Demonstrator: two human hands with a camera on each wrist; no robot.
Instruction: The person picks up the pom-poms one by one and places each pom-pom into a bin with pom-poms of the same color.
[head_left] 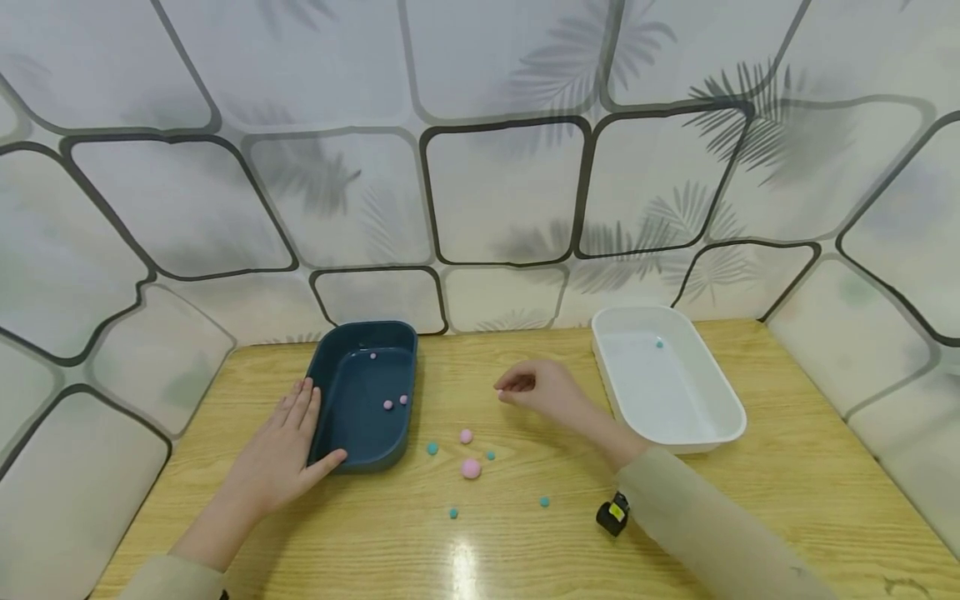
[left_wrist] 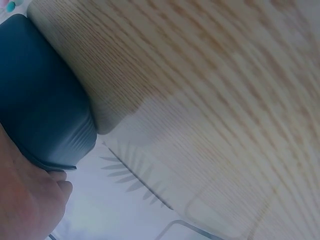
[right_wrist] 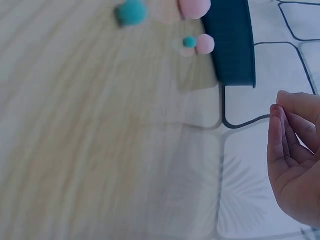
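My left hand (head_left: 288,442) lies flat on the wooden table (head_left: 525,542), its fingers along the left wall of a dark blue tray (head_left: 363,450) and its thumb at the tray's front corner. Three small pink balls (head_left: 387,405) lie in that tray. My right hand (head_left: 501,390) hovers over the middle of the table with its fingertips bunched together, and whether they pinch anything does not show. Below it lie loose pink balls (head_left: 470,468) and teal balls (head_left: 432,448). In the right wrist view the right hand (right_wrist: 295,150) shows nothing between its fingers (right_wrist: 277,125).
A white tray (head_left: 705,433) stands at the right with one teal ball (head_left: 659,342) inside. A patterned wall panel (head_left: 502,192) closes off the back and sides. A small black device (head_left: 613,514) sits by my right sleeve. The left wrist view shows the blue tray's wall (left_wrist: 45,100).
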